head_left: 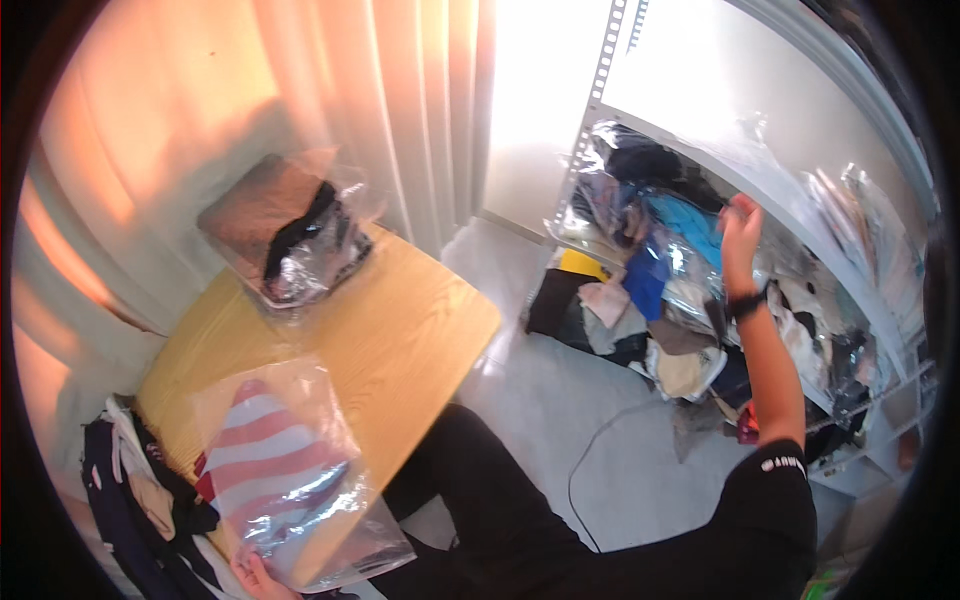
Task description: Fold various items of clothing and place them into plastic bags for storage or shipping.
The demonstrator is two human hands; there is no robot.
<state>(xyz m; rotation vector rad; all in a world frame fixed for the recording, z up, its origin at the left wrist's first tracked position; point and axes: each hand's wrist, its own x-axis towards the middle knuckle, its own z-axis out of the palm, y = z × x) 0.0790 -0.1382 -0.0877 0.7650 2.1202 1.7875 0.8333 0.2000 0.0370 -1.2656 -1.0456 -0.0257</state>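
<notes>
On the near left of the table lies a clear plastic bag (365,530) with a folded red-and-white striped garment (280,450) inside. Its near edge is pinched in my left hand (262,578), which is partly cut off by the lower rim. My right arm stretches out to the right, a dark band on its wrist. My right hand (741,235) is up at a shelf of bagged clothes, beside a bright blue garment (685,222) under clear film. Its fingers are curled in; what they grip, if anything, is too small to make out.
Another bag of dark clothes (305,245) stands at the back of the wooden table (440,300), against the curtain (400,100). Dark garments (125,500) hang at the left. The metal rack (850,230) holds heaped clothes. A thin cable (572,470) runs across the floor.
</notes>
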